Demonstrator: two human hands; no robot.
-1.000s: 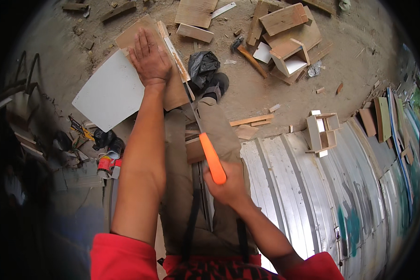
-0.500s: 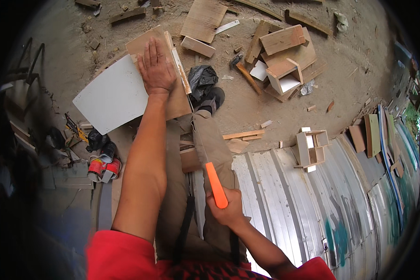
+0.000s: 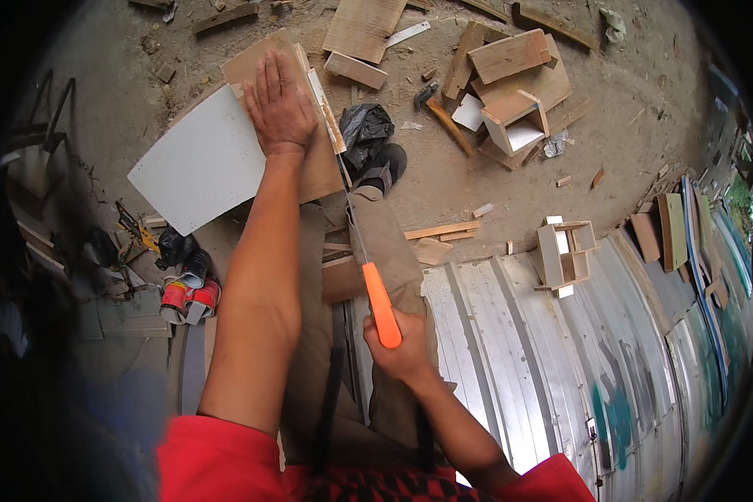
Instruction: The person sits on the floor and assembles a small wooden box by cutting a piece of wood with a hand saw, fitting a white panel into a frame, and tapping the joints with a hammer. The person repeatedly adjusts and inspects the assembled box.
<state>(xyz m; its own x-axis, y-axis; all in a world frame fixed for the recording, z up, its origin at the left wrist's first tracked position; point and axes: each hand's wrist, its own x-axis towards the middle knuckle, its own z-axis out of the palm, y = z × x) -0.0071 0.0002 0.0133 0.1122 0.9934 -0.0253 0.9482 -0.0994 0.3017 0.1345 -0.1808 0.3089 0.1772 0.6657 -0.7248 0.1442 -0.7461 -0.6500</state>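
Bare, brown dirt floor [image 3: 653, 142], littered with wood scraps [image 3: 556, 27] toward the far side. Ribbed metal sheeting [image 3: 510, 343] at lower right, silvery, smeared with teal paint [image 3: 619, 422]; pale glare along its ribs. Boards [image 3: 672, 230] stand at the right edge, greenery [image 3: 742, 180] just beyond. Left margin dark, details lost.

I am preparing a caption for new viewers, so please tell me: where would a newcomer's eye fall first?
Probably on the bright orange saw handle, gripped by the right hand just below the centre. Next come the left hand, flat on a brown board at upper left, and the large white panel left of it. Shiny ribbed metal sheeting fills the lower right.
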